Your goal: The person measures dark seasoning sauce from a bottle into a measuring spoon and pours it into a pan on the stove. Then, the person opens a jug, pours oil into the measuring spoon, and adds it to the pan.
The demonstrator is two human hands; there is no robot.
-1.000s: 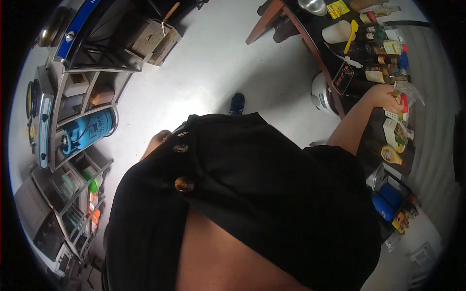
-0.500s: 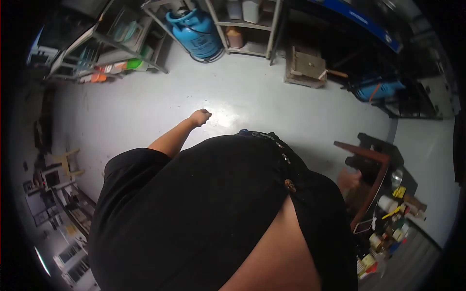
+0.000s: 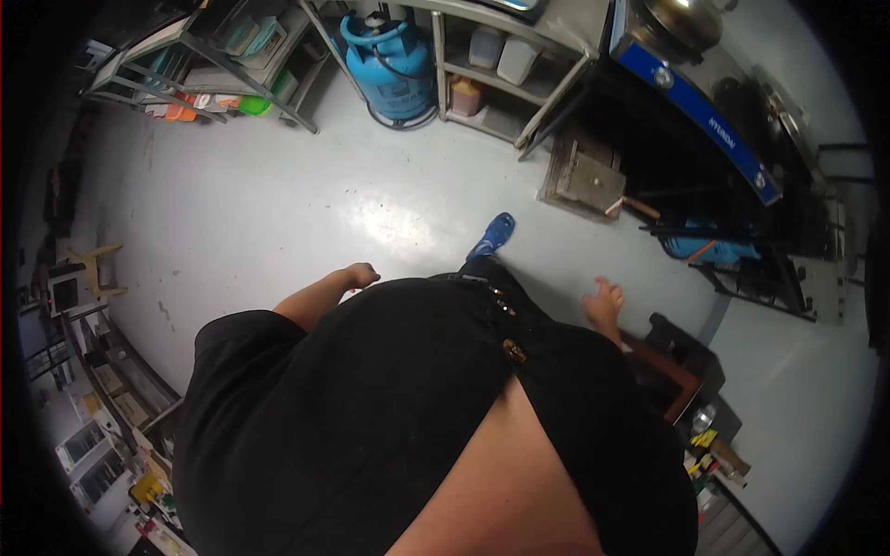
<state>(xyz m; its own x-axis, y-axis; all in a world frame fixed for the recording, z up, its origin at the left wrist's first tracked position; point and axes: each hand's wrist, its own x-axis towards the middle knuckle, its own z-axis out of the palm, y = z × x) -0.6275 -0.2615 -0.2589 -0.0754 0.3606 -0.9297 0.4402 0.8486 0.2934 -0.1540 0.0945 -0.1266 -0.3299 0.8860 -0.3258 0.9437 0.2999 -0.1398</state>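
Note:
My left hand (image 3: 362, 275) hangs at my left side, its fingers curled and partly hidden by my black shirt (image 3: 389, 389). Just below it shows a small white and red patch; I cannot tell whether the hand holds it. On the other side, my right hand (image 3: 606, 301) is held out over the floor with fingers apart and nothing in it. A brown wooden frame (image 3: 672, 375) lies below the right forearm. My foot in a blue shoe (image 3: 493, 236) is stepping forward on the grey floor (image 3: 241, 213).
Ahead stand a blue gas cylinder (image 3: 394, 79), a metal shelf (image 3: 561, 74) with plastic containers, and a grey box (image 3: 584, 181). A stove with a blue front panel (image 3: 695, 116) carries a metal pot (image 3: 684, 26). Shelving (image 3: 185, 56) is at far left, a wooden stool (image 3: 97, 269) below it.
I have moved forward and turned slightly. The blue shoe and more of the stove came into view. My left hand swung back towards my body; my right hand came forward past the wooden frame.

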